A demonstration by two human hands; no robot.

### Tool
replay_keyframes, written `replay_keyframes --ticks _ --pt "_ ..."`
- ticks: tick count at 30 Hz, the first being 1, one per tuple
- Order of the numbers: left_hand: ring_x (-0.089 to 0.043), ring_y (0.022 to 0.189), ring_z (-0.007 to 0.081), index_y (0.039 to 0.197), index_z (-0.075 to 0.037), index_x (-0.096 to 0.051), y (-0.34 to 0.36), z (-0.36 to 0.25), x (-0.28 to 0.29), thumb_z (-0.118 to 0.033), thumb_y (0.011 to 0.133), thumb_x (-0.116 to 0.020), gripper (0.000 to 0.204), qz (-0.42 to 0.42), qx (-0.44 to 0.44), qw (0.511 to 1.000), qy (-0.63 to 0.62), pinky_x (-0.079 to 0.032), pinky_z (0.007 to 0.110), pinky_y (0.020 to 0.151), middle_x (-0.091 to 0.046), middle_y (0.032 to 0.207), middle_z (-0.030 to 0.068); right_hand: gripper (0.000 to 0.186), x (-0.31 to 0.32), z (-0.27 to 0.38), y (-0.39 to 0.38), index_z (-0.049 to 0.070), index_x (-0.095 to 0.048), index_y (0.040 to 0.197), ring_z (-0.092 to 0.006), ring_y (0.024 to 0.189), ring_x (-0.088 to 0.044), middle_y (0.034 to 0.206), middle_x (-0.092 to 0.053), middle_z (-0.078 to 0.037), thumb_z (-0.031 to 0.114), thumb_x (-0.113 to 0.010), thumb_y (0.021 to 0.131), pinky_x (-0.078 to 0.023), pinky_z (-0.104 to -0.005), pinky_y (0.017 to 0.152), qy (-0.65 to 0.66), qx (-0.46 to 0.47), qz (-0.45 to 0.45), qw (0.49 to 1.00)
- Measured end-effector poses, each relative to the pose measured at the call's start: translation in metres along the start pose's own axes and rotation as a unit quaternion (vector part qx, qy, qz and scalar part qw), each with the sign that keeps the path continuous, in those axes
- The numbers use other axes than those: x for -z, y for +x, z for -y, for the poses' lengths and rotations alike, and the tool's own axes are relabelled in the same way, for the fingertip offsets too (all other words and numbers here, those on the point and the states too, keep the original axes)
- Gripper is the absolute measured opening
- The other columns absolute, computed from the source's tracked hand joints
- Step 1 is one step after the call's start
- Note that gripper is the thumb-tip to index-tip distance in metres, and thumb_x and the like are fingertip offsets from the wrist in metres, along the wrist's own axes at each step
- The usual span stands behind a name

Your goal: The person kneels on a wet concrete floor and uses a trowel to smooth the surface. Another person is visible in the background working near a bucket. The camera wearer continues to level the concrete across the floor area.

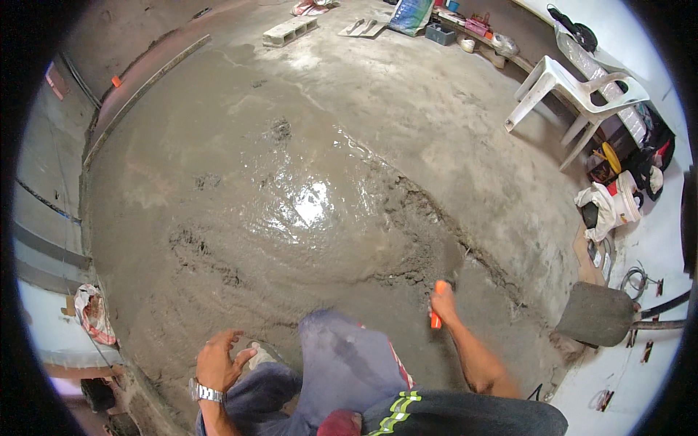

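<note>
My right hand (442, 298) grips an orange-handled tool (437, 318), likely a trowel, down in the wet grey cement (218, 189); its blade is hard to make out. My left hand (222, 360), with a metal watch at the wrist, hangs open with curved fingers beside my bent leg and a pale shoe (263, 354). The cement is glossy in the middle, with rougher lumps near my right hand and a ragged edge running diagonally toward the drier floor at the right.
A long straightedge (145, 98) lies along the left wall. A hollow block (289, 33) sits at the back. At the right are a white plastic chair (563, 91), buckets (625, 200), bags and a grey square shovel blade (592, 314). A sack (94, 312) lies at the left wall.
</note>
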State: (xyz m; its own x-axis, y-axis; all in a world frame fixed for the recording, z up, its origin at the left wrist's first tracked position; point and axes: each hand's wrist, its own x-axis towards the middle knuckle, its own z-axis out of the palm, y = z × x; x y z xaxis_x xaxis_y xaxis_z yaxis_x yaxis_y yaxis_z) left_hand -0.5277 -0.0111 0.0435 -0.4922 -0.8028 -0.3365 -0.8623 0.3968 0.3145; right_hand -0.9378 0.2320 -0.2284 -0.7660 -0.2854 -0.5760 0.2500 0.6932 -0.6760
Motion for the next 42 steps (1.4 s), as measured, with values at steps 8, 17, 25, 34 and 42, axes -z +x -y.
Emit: replay_keyframes --ticks 8,17,25,34,42 --pt "-0.064 0.08 0.0286 0.105 -0.008 -0.061 0.007 -0.002 0.005 -0.041 0.072 -0.072 0.048 -0.03 -0.053 0.998 0.025 -0.05 0.039 0.07 -0.065 0.093 0.0123 0.012 -0.107 0.037 0.021 0.007 -0.042 0.087 -0.0191 0.048 -0.048 0.063 -0.045 -0.006 0.001 -0.047 0.078 -0.044 -0.0356 0.04 0.384 -0.101 0.035 0.917" --pt "-0.061 0.08 0.0356 0.105 -0.011 -0.062 -0.004 -0.012 0.01 -0.04 0.073 -0.071 0.044 -0.023 -0.044 0.998 0.029 -0.049 0.043 0.067 -0.063 0.092 0.0137 0.01 -0.148 0.172 0.068 0.008 -0.045 0.089 -0.0134 0.05 -0.047 0.066 -0.048 -0.004 0.008 -0.051 0.081 -0.044 -0.0296 0.043 0.387 0.024 0.227 0.893" --pt "-0.063 0.085 0.0315 0.107 -0.012 -0.061 -0.005 0.003 0.003 -0.044 0.073 -0.07 0.047 -0.018 -0.027 0.999 0.016 -0.05 0.041 0.07 -0.065 0.093 0.0118 0.033 -0.135 0.222 0.099 0.0 -0.047 0.106 -0.0476 0.09 -0.056 0.093 -0.06 -0.025 0.017 -0.052 0.078 -0.045 -0.0475 0.08 -0.122 0.3 -0.094 0.942" --pt "-0.06 0.085 0.0355 0.106 -0.011 -0.061 0.001 0.012 0.008 -0.037 0.073 -0.071 0.044 -0.006 -0.004 1.0 0.029 -0.048 0.043 0.072 -0.062 0.094 0.0145 0.013 0.028 -0.037 -0.031 0.007 -0.042 0.085 -0.0173 0.039 -0.047 0.056 -0.045 -0.005 -0.001 -0.048 0.077 -0.04 -0.0325 0.033 0.06 0.015 -0.001 0.998" --pt "-0.063 0.083 0.0325 0.106 -0.007 -0.06 0.01 0.008 0.012 -0.041 0.074 -0.07 0.048 -0.022 -0.045 0.998 0.024 -0.049 0.04 0.071 -0.063 0.092 0.0153 0.023 0.009 -0.083 -0.065 0.014 -0.035 0.093 -0.0119 0.045 -0.042 0.058 -0.042 -0.001 0.001 -0.048 0.08 -0.041 -0.0304 0.039 0.233 -0.199 0.09 0.948"
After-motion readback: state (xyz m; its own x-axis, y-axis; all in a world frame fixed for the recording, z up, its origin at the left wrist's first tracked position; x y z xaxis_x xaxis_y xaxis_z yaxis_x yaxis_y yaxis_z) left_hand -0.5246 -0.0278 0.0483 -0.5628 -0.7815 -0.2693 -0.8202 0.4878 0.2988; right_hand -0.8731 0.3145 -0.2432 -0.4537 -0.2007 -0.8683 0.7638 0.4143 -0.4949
